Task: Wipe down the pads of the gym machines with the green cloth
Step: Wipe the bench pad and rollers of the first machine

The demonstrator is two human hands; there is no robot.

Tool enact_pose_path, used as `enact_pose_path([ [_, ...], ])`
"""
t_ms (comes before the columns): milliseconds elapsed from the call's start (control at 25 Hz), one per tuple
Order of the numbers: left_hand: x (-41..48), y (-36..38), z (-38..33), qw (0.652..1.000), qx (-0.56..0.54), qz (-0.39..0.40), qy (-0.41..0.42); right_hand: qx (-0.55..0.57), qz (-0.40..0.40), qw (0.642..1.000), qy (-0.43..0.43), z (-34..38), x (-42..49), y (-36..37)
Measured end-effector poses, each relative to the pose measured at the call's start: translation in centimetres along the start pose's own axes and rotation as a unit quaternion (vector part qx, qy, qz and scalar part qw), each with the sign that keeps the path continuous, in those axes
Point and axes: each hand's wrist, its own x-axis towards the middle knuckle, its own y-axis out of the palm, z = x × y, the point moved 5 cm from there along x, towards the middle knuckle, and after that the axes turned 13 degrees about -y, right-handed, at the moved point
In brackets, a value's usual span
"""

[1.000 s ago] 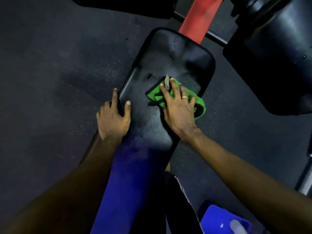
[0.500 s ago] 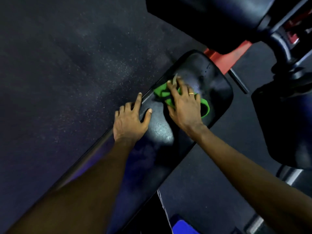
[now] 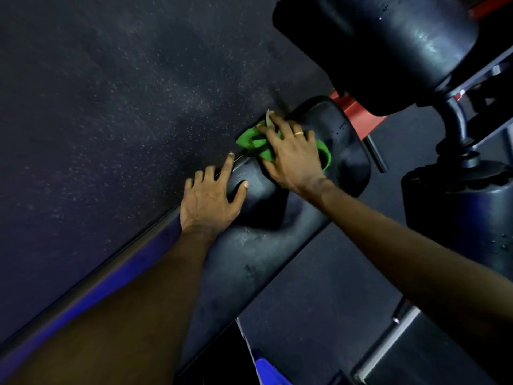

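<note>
- Bench pad (image 3: pixel 347 154): long, black, runs diagonally.
- Green cloth (image 3: pixel 245 140): bunched on the pad's far end, at its left edge.
- Right hand (image 3: pixel 291 155): flat on the cloth, fingers spread and pressing down, not curled round it. Ring (image 3: pixel 299 133) on one finger.
- Left hand (image 3: pixel 211 200): just nearer than the cloth, fingers spread over the pad's left edge, thumb on top, holding nothing.
- Pale strip (image 3: pixel 268 118) at the cloth's far edge, possibly a label; too blurred.
- Red frame (image 3: pixel 358 113) beyond the pad's far end.

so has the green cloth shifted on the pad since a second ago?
Yes. Under the right hand, the green cloth has slid across the pad, from its right side to its left edge.
</note>
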Motion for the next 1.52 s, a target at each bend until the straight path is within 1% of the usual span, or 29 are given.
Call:
enact_pose_path([
  [40,0.0,0.1,0.0,1.0,-0.001,0.002,0.0,0.004,-0.001,1.0,-0.001,-1.5,0.1,0.2],
  [200,0.1,0.1,0.1,1.0,-0.001,0.001,0.003,0.05,-0.039,0.988,0.144,-7.3,1.0,0.2],
  [280,0.1,-0.1,0.0,1.0,-0.004,0.002,0.005,0.077,-0.06,0.975,0.199,-7.5,0.9,0.0],
  [360,0.1,-0.1,0.1,1.0,-0.004,0.005,0.005,0.108,-0.073,0.957,0.261,-5.5,-0.7,0.3],
  [400,0.1,-0.2,0.0,1.0,-0.003,0.006,0.008,0.112,-0.07,0.957,0.26,-3.8,-2.1,0.6],
  [440,0.1,-0.3,-0.1,1.0,-0.003,0.006,0.013,0.106,-0.06,0.967,0.226,-2.0,-3.7,0.8],
  [480,0.1,-0.3,-0.1,1.0,-0.003,0.007,0.014,0.103,-0.048,0.979,0.169,-0.8,-5.0,0.9],
  [520,0.1,-0.2,-0.1,1.0,-0.002,0.007,0.012,0.103,-0.04,0.987,0.116,-1.0,-5.6,1.2],
  [560,0.1,-0.1,-0.2,1.0,-0.001,0.005,0.01,0.108,-0.046,0.989,0.091,-2.2,-5.4,1.0],
  [600,0.1,0.1,-0.1,1.0,0.002,0.0,0.009,0.103,-0.062,0.987,0.105,-3.9,-5.0,1.1],
  [680,0.1,0.1,-0.1,1.0,0.0,-0.011,0.011,0.103,-0.085,0.971,0.197,-7.4,-3.4,1.0],
  [720,0.0,0.1,-0.1,1.0,-0.001,-0.013,0.012,0.124,-0.084,0.96,0.237,-8.8,-2.6,1.0],
  [800,0.1,0.2,0.0,1.0,0.004,-0.023,0.01,0.154,-0.076,0.945,0.28,-10.3,-1.3,1.2],
  [880,0.1,0.2,-0.1,1.0,0.006,-0.026,0.013,0.165,-0.094,0.938,0.292,-10.5,-1.7,1.3],
  [1000,-0.2,0.2,-0.3,0.999,0.017,-0.031,0.01,0.187,-0.127,0.924,0.307,-9.6,-5.3,2.0],
  [1120,-0.4,0.2,-0.4,0.999,0.025,-0.041,0.014,0.204,-0.111,0.913,0.336,-7.3,-9.1,3.3],
  [1200,-0.6,0.1,-0.5,0.998,0.04,-0.053,0.011,0.195,-0.102,0.921,0.321,-7.6,-9.4,3.5],
  [1280,-0.7,0.0,-0.9,0.997,0.038,-0.068,-0.001,0.178,-0.12,0.929,0.3,-9.5,-8.2,3.2],
  [1400,-0.1,0.4,-3.8,0.998,-0.002,-0.064,0.002,0.183,-0.136,0.921,0.315,-12.4,-6.9,3.0],
  [1520,2.1,0.9,-8.3,0.999,-0.002,-0.032,0.004,0.2,-0.168,0.907,0.33,-12.3,-8.3,3.3],
])
